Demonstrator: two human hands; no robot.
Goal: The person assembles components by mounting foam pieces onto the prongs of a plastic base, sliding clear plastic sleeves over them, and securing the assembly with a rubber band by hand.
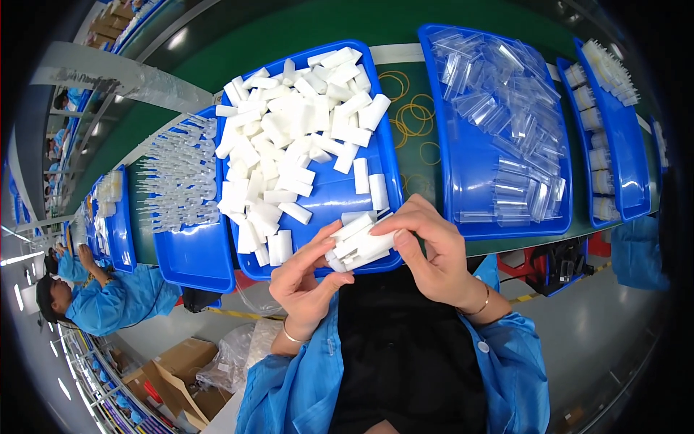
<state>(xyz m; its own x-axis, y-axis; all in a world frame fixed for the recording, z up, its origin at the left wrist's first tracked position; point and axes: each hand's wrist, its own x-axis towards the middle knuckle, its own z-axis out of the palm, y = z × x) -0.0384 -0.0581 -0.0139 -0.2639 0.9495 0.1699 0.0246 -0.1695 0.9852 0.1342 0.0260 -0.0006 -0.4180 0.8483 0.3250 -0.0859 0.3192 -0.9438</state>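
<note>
A bunch of white foam-like blocks [354, 244] is gathered between my two hands over the near edge of a blue tray [329, 210]. My left hand [309, 281] grips the bunch from its left side, with thumb and fingers around the end. From the right, my right hand [434, 253] closes thumb and fingers on the blocks' other end. Parts of the blocks are hidden behind my fingers. Many more white blocks [282, 130] lie heaped loosely in that tray, and two stand apart near its right wall.
Right of it, a blue tray [463, 155] holds clear plastic sleeves [520, 108]. Yellow rubber bands [413, 119] lie between the trays on the green bench. Left is a blue tray [191, 253] of thin white plastic pieces [177, 170]. A co-worker [108, 300] in blue sits farther left.
</note>
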